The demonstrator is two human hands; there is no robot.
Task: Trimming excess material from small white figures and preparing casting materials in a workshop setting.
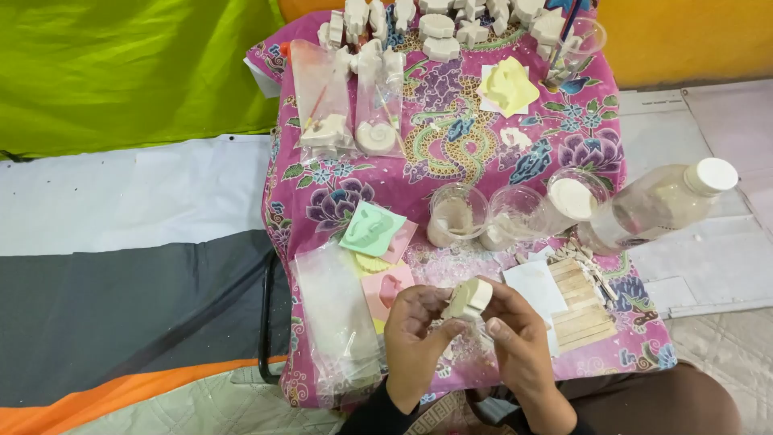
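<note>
1. Both hands hold one small white plaster cast (468, 298) at the near edge of the floral cloth (451, 153), just in front of the pink mould (387, 287).
2. Left hand (415, 330): fingers curled narrow, thumb pressing the cast's left side. Right hand (515, 334): closed round its right side and underside.
3. To do it well, I'd say: spread pressure across fingertips, support from below, no twisting. Plaster looks brittle and thin edges likely chip.
4. Cast: matte, chalky, rounded block shape. Detail too small to read.
5. Moulds: the pink one and a green one (372, 229) behind it look thin, glossy and flexible.
6. Behind the cast: three clear plastic cups (456, 214), cloudy with white residue. Right of them, a clear bottle (656, 208) lies on its side, white cap.
7. Right of the cast: flat pale wooden sticks (581, 302), stacked.
8. Far side of the cloth: two bagged casts (350, 105), rows of loose white ones (439, 28).
</note>
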